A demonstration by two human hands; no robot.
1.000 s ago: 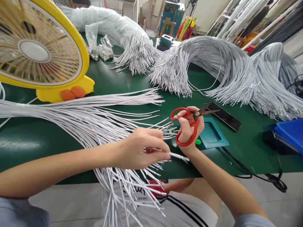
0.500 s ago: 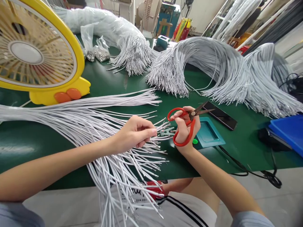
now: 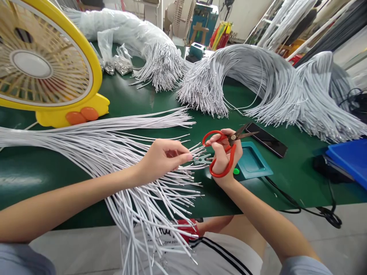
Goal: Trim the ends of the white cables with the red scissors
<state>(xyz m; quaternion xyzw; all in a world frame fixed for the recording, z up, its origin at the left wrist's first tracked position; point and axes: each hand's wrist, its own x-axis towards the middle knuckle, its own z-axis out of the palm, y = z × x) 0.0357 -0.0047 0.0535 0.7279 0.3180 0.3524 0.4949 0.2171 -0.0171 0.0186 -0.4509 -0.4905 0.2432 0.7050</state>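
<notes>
My left hand [image 3: 163,158] is closed in a pinch on the end of a white cable [image 3: 197,147] taken from the fan of loose white cables [image 3: 114,152] spread over the green table [image 3: 43,168]. Just to its right, my right hand [image 3: 225,152] is wrapped through the handles of red scissors [image 3: 222,151], whose dark blades point right and stand slightly apart. The cable tip lies between the two hands, beside a small teal fixture [image 3: 202,159]. Many cable ends hang off the table's front edge over my lap.
A yellow desk fan [image 3: 48,65] stands at the back left. Large bundles of white cables [image 3: 258,76] arch across the back and right. A teal tray [image 3: 252,160], a black phone [image 3: 266,139], a blue box [image 3: 348,158] and a black cord [image 3: 301,208] lie to the right.
My left hand has risen from the front edge, where it held a cable near my right wrist, to the cable ends beside the scissors. The right hand has barely moved.
</notes>
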